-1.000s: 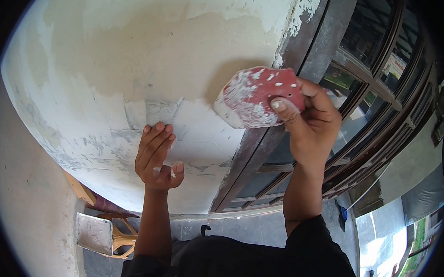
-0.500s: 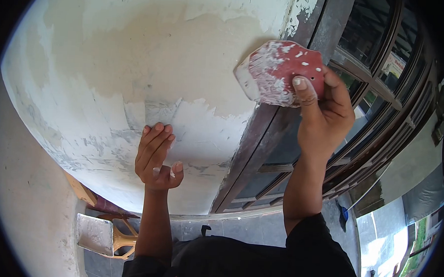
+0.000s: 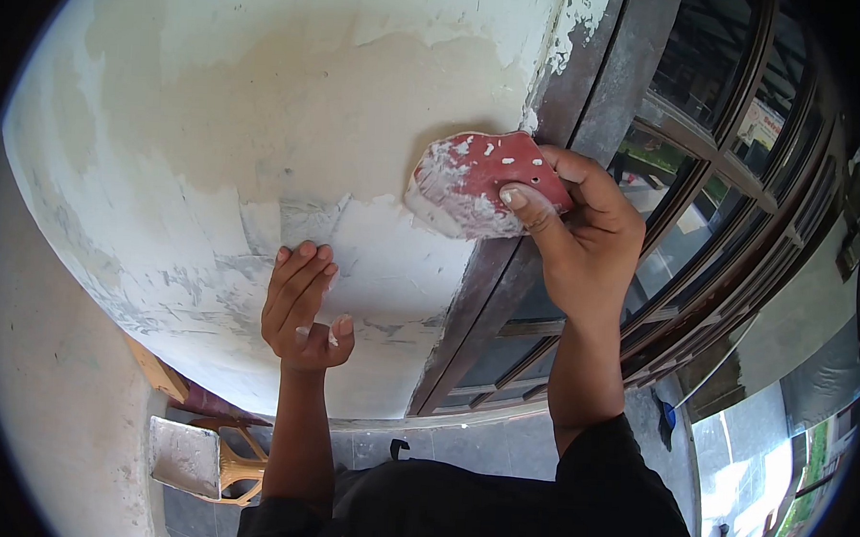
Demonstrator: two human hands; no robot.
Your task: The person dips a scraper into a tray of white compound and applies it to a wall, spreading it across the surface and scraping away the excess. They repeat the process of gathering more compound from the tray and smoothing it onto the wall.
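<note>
My right hand [image 3: 592, 239] grips a red plastic putty scraper [image 3: 497, 171] between thumb and fingers. White putty is smeared over much of the scraper's face and one edge, which lies against or very close to the wall [image 3: 360, 102] beside the dark window frame. Lower on the wall, over a grey-streaked patch, my left hand [image 3: 305, 306] rests its stretched fingers with nothing visible in them. Flecks of white putty cling to its thumb and fingers. The wall is beige above, with white putty coating its lower part in an uneven edge.
A dark wooden frame [image 3: 491, 290] with glass panes runs along the right. At lower left, a putty-coated tray [image 3: 185, 456] sits on a tan plastic chair [image 3: 239, 467]. A blue broom head [image 3: 668, 413] stands on the grey tiled floor [image 3: 461, 443].
My right hand has moved left and down, bringing the scraper from the frame's edge farther over the wall. My left hand has stayed almost in place.
</note>
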